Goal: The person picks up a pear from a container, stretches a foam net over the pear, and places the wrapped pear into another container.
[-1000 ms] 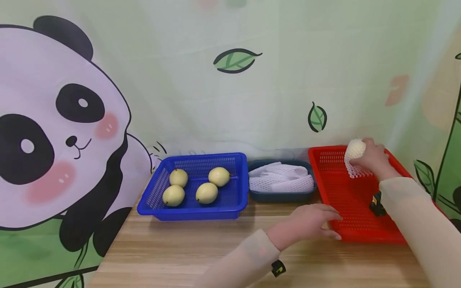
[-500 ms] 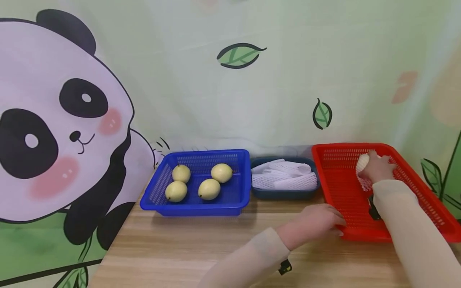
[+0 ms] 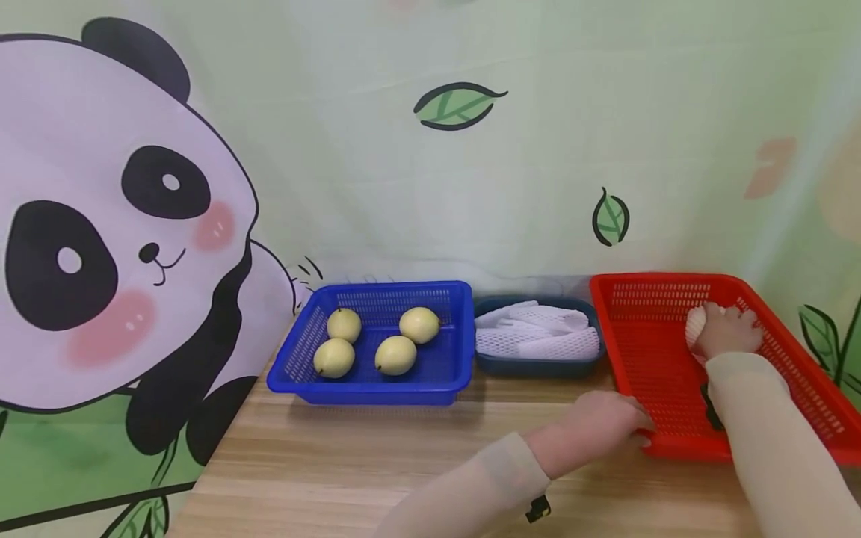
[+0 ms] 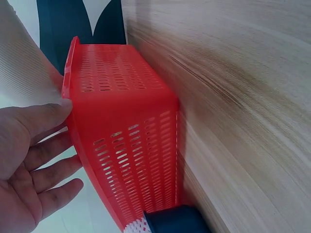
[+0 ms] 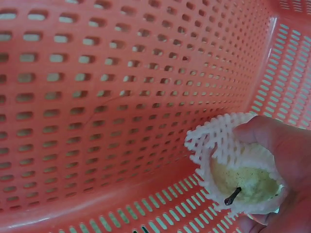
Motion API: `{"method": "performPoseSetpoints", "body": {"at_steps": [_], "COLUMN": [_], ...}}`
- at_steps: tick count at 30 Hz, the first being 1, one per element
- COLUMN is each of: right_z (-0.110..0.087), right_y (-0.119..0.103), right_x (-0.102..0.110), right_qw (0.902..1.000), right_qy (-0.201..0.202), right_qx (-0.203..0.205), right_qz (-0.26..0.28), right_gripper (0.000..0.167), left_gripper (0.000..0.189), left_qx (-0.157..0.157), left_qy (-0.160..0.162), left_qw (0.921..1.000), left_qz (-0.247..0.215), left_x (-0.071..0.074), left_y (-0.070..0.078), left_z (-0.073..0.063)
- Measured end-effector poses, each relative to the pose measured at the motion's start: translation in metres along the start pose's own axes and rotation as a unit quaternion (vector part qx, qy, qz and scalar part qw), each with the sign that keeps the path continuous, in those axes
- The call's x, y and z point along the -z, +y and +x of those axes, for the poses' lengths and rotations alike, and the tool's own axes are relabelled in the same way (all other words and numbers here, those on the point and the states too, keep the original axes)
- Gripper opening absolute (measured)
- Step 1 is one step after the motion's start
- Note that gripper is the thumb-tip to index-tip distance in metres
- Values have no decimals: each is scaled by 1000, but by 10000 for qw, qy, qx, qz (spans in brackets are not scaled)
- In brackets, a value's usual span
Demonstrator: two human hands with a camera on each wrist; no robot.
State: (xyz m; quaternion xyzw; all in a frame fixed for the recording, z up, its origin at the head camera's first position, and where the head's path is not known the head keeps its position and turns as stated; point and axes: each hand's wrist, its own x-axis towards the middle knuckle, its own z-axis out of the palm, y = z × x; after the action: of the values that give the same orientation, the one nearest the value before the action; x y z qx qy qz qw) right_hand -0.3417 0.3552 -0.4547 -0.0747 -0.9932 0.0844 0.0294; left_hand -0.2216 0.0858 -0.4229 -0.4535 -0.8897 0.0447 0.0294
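Note:
Inside the red basket (image 3: 649, 373), near its back right, my right hand (image 3: 729, 332) grips a pear (image 5: 245, 182) sleeved in a white foam net (image 5: 223, 141). The right wrist view shows the pear's dark stem poking from the net's opening, with the thumb over the netting. My left hand (image 3: 605, 426) holds the basket's front left corner; in the left wrist view its thumb touches the outside of the rim and the fingers reach over the other side. Several bare yellow pears (image 3: 395, 355) lie in a blue basket (image 3: 383, 396) on the left.
Between the two baskets stands a dark blue tub (image 3: 538, 368) with several white foam nets (image 3: 538, 332). All of it rests on a wooden table (image 3: 323, 463) against a printed cloth backdrop (image 3: 525, 187).
My right hand has carried the netted pear down and into the red basket. The left hand's fingers have closed on the basket's corner. The head view has shifted slightly.

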Motion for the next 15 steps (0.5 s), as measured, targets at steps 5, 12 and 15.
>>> {"method": "performPoseSetpoints", "body": {"at_steps": [5, 12, 15], "right_z": [4, 10, 11], "right_y": [2, 4, 7], "right_x": [-6, -11, -7], "right_qw": [9994, 9960, 9913], "right_qy": [-25, -249, -661], "right_qx": [-105, -26, 24], "right_qz": [316, 862, 1134], "right_gripper": [99, 92, 101], "left_gripper": [32, 30, 30], "left_qx": [22, -4, -1], "left_qy": [-9, 36, 41], "left_qw": [10000, 10000, 10000], "left_qz": [-62, -35, -57], "left_x": [-1, 0, 0], "left_y": [0, -1, -1], "left_z": [-1, -2, -2]}}
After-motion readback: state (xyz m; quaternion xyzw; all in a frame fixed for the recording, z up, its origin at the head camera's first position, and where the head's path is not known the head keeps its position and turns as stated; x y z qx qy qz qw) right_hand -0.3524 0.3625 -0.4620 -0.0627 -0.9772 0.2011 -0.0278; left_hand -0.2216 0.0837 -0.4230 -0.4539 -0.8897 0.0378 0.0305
